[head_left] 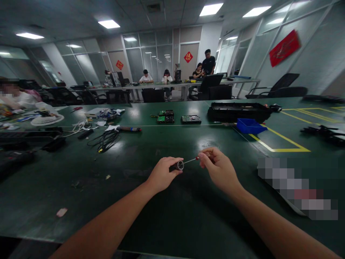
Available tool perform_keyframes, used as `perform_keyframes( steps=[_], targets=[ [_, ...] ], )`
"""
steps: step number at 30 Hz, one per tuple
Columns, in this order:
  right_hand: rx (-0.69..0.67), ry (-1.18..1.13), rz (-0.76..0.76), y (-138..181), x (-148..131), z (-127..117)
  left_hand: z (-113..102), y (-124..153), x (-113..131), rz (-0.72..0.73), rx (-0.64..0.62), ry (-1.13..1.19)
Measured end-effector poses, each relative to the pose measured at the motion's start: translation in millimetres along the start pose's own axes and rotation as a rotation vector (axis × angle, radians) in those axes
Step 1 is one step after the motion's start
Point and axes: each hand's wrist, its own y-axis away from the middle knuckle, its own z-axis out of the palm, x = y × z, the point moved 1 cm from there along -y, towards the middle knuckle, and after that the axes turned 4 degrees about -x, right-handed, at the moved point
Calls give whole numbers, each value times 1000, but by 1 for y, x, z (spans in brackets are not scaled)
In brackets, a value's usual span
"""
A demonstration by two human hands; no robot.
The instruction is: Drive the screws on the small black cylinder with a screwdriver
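Observation:
My left hand [163, 174] is closed around a small dark cylindrical part [180, 165] with a pale ring at its open end, which faces right toward me. In my right hand [215, 163] is a thin screwdriver [192, 160], pinched at its red handle end. The metal shaft points left, and its tip is at the round opening of the part; how deep it reaches I cannot tell. Both hands are above the dark green tabletop [167, 223]. Most of the part is hidden by my left fingers.
Two circuit-board devices [165, 117] [191, 119] lie ahead. A long black housing [239, 112] and a blue bin [250, 126] are at the back right. Coiled black cable [106, 140] and a screwdriver-like tool [129, 129] lie to the left. A blurred-out object [293, 190] sits at right.

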Motion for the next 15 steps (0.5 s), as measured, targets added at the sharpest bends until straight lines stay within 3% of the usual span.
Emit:
perform_keyframes(
  steps=[5,10,15],
  targets=[
    [-130,-70,46,0,3,1,-1,-1,0,-26,-6,-5],
    [-101,132,43,-1,-1,-1,-2,-1,1,-36,-12,3],
    [-92,90,14,0,1,1,-2,0,-1,-28,-13,8]
  ],
)
